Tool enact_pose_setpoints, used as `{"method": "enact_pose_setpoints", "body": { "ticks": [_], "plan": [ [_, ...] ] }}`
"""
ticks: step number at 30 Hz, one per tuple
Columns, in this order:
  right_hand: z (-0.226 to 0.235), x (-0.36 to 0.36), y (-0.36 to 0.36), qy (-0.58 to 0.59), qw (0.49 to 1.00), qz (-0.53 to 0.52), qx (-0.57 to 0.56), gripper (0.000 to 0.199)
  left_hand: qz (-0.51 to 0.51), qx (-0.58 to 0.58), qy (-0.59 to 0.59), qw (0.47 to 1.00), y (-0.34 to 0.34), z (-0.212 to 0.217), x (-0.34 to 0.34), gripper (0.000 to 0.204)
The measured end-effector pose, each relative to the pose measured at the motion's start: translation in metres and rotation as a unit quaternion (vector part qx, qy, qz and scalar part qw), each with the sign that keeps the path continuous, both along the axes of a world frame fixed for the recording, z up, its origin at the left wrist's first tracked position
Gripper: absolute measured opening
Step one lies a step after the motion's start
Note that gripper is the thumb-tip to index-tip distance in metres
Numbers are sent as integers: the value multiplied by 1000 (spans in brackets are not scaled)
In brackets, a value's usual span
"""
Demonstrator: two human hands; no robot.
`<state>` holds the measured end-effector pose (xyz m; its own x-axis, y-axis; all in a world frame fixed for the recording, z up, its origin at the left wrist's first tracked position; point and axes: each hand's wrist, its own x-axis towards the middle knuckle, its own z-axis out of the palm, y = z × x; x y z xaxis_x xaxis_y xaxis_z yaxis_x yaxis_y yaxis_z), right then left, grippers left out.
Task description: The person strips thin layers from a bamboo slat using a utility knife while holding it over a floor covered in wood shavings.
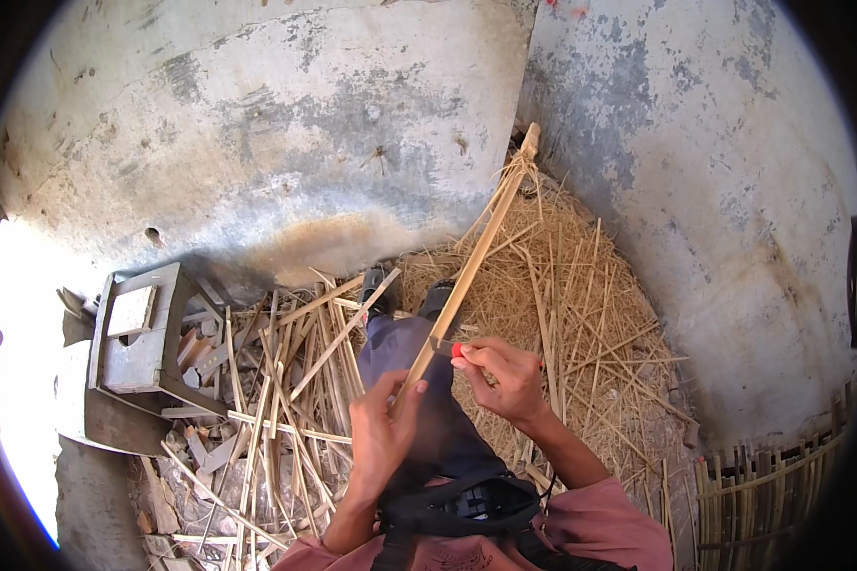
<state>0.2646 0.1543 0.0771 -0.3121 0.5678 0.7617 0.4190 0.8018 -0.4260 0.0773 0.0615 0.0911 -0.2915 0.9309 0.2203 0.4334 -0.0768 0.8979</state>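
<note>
Flaking grey-white walls (400, 105) are meeting in a corner, and a pale wooden strip (476, 262) is slanting from there down over the person's trouser leg (395, 352). The left hand (381, 433) is clasping its near end; the right hand's grip (507, 376) is closed on a red-handled blade (442, 346), which is meeting the strip. A slip or too hard a push could be nicking the left fingers or leg; a loose left hold could be letting the strip twist. Shavings (590, 295) are covering the floor rightward, loose sticks (345, 335) leftward, where a battered wooden frame (148, 366) is standing.
</note>
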Motion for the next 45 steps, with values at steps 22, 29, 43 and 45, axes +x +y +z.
{"method": "enact_pose_setpoints", "body": {
  "ticks": [22, 29, 43, 45],
  "plan": [
    [1, 21, 41, 53, 996, -68, -34, 11, -7, -33, -12, 999, -28, -22, -8, 17],
    [-5, 31, 63, 48, 995, -74, -51, 15, -3, -13, 5, 1000, -37, -31, -13, 17],
    [-22, 66, 120, 62, 986, -141, -62, 20, -25, -157, -19, 987, -63, -25, -23, 21],
    [-23, 65, 119, 58, 985, -141, -76, 20, -28, -156, -22, 987, -64, -28, -25, 21]
  ]
}}
